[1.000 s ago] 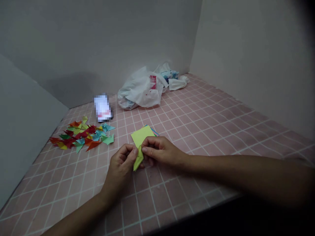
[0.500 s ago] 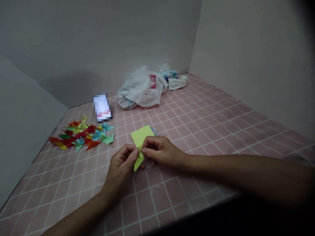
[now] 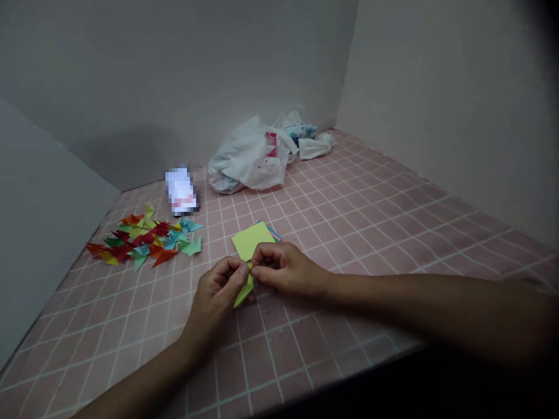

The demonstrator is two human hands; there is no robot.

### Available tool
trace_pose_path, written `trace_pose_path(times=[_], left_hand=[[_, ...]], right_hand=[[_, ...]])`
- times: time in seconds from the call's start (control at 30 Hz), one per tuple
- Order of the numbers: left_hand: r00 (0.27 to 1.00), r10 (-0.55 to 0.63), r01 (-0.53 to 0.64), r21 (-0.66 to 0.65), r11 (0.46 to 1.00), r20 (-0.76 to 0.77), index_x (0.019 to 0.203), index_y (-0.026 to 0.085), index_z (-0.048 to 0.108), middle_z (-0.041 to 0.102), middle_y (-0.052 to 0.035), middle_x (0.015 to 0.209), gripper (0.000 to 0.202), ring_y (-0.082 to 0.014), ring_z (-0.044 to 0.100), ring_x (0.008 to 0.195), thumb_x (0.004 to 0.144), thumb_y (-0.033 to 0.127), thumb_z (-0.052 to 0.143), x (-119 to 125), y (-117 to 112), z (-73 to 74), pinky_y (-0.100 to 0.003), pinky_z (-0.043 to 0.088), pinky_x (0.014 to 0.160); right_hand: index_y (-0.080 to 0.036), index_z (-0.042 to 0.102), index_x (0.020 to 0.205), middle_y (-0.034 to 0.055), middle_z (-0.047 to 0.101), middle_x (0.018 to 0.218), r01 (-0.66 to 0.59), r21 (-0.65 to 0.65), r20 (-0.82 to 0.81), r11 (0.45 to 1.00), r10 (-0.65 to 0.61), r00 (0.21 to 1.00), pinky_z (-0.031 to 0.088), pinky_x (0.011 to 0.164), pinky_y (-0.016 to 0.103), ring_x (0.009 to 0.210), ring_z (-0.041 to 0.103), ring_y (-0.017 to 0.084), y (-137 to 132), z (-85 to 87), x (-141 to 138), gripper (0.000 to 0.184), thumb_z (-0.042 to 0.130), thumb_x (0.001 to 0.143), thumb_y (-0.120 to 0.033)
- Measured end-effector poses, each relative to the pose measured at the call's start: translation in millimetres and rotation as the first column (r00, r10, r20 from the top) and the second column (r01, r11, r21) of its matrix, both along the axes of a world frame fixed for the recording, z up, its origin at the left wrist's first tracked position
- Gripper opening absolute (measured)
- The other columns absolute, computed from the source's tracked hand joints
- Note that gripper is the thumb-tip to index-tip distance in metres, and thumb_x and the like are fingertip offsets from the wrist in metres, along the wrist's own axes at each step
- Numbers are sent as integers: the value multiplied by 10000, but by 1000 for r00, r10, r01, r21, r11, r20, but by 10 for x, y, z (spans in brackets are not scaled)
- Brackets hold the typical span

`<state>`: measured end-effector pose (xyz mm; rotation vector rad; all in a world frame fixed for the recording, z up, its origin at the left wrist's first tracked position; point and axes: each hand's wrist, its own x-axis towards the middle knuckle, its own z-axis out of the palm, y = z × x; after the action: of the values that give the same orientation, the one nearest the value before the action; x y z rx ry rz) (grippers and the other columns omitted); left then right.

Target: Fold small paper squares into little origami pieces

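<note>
Between my two hands is a folded piece of yellow-green origami paper (image 3: 244, 292), its pointed lower end hanging toward me. My left hand (image 3: 222, 285) pinches it from the left with thumb and forefinger. From the right, my right hand (image 3: 283, 269) pinches its upper part, fingertips almost touching those of the left; the part under the fingers is hidden. Just beyond the hands lies a stack of square paper sheets (image 3: 252, 238), yellow on top, with blue, pink and green edges showing at the right. My right hand covers the stack's near corner.
At the left lies a pile of folded paper cranes (image 3: 146, 237) in several colours. Behind it a lit phone (image 3: 181, 189) leans, its screen blurred out. White plastic bags (image 3: 251, 157) rest against the back wall. A pink tiled cloth (image 3: 375, 227) covers the surface, with walls around.
The folded yellow-green paper has tilted slightly, its lower tip shifting a little left and toward me. Both hands keep their pinch in nearly the same place.
</note>
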<state>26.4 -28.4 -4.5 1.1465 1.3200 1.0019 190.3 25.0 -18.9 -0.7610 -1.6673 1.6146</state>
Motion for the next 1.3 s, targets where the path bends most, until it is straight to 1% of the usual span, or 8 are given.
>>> trace_pose_path(times=[0.1,0.23,0.43,0.53,0.7,0.97,1.1,1.3], left_hand=[[1000,-4,4,-2,1000,-23,785,176,599,592,36,589,223,-91,528,525,870,379,632,25,-1,32,-197,400,522],[998,-15,15,-11,1000,-53,747,177,588,575,38,590,225,-94,515,519,849,371,636,43,-1,58,-208,398,519],[998,-43,41,-28,999,-55,782,180,607,608,19,612,237,-110,533,552,871,399,620,4,5,20,-220,400,539],[996,-54,53,-23,998,-72,790,179,613,611,12,590,273,-113,522,545,909,422,582,-15,2,6,-222,386,537],[998,-43,43,-1,999,-39,767,178,603,610,12,632,255,-114,526,561,881,405,625,-11,2,7,-226,411,551],[1000,-4,4,24,1000,-30,754,180,593,586,27,637,247,-105,514,549,877,392,626,-1,13,-23,-216,423,533],[1000,25,-25,26,999,-10,748,180,588,587,32,623,246,-105,519,538,873,388,629,-2,10,5,-214,415,525],[999,29,-29,29,999,-23,742,179,593,598,26,624,251,-104,512,534,867,393,633,4,14,15,-212,412,516]], right_hand=[[-174,543,740,-41,516,642,-6,-9,-12,1000,5,1000,338,534,229,585,456,91,-1,10,-4,97,606,783,-233],[-172,545,733,-43,528,626,-6,-70,-28,998,4,1000,347,514,222,556,472,87,-13,28,1,67,598,756,-205],[-173,540,722,-61,527,552,-32,-193,-47,981,23,999,358,476,205,480,479,74,-18,59,13,55,581,757,-160],[-170,541,715,-59,533,545,-22,-194,-37,981,16,999,363,473,199,475,487,72,-12,69,16,67,580,756,-134],[-169,545,726,-60,542,552,-49,-211,-82,976,33,996,372,470,195,468,491,69,-11,39,12,71,570,778,-127],[-158,549,737,-30,602,628,-78,-306,-138,949,36,990,401,463,192,450,520,61,-2,50,-2,124,536,860,-158],[-153,561,769,-34,615,626,-118,-310,-157,943,71,985,403,483,191,465,530,62,-1,52,-1,66,576,832,-142],[-158,556,781,-39,609,605,-141,-288,-159,947,98,982,396,493,191,473,534,64,8,8,-5,76,587,849,-168]])
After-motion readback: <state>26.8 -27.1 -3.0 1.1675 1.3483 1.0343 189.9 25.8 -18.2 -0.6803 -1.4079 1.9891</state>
